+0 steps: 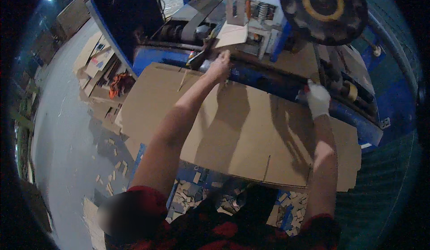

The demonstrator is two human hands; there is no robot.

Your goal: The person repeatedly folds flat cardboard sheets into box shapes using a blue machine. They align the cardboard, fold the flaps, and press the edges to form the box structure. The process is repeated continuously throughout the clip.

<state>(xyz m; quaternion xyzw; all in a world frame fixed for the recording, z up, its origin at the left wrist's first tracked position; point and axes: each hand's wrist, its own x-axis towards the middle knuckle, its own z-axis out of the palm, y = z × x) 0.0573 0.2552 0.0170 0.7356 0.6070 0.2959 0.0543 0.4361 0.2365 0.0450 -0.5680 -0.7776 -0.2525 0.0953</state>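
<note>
Grey workshop floor (pixel 62 151) runs off to the left of the hands, dim room beyond. Blue-framed machine (pixel 156 56) stands just ahead of both hands, big black wheel (pixel 323 1) above and beyond the right one. Flat brown cardboard sheets (pixel 224 133) lie under both forearms, reaching up to the machine's near edge. Another cardboard piece (pixel 295 62) lies on the machine bed, past the rail and between the hands; a paler flap (pixel 230 35) sits just beyond the left hand, below a metal bracket (pixel 236 4).

Left hand (pixel 218 68): bare, fingers drawn together at the machine edge; can't tell if it pinches anything. Right hand (pixel 319 100): white glove, fingers bent at the rail; grip can't be told either.

Progress: slits already show in the top sheet, and offcuts (pixel 295 205) litter the ground below the forearms, so some cutting looks done. Piece on the bed seems mid-process, not yet clear of the machine. Whether the sheets below the hands are finished or waiting: can't tell. Count unclear too.
</note>
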